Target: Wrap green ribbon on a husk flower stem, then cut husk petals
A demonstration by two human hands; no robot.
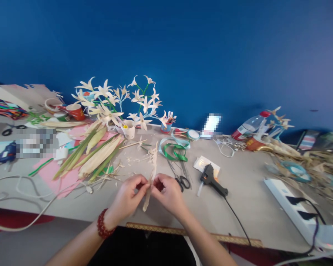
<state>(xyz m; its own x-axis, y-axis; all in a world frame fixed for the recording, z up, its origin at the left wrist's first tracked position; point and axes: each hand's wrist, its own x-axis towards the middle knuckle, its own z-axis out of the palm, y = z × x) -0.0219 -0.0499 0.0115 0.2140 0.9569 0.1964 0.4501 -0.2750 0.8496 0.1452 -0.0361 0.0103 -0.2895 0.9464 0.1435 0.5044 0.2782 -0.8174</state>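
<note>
Thumbs and fingers of the left hand (129, 195) and right hand (170, 193) pinch a pale dried strip (153, 164) over the table (238, 203). The right hand partly hides scissors (185, 182); a glue gun (214, 181) lies farther right. Green ribbon (177, 157) curls beyond, and leafy husks (101, 159) crowd the left.

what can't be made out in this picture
All in the head view:
Pale strip: its pinched part, hidden by the left hand and right hand.
Blue glue gun: its far end, cut off by the left edge.
Item beside it: details covered by pixelation.
Bright upright object by the wall: also pixelated.
Bottle label: wording too small and blurred.
</note>
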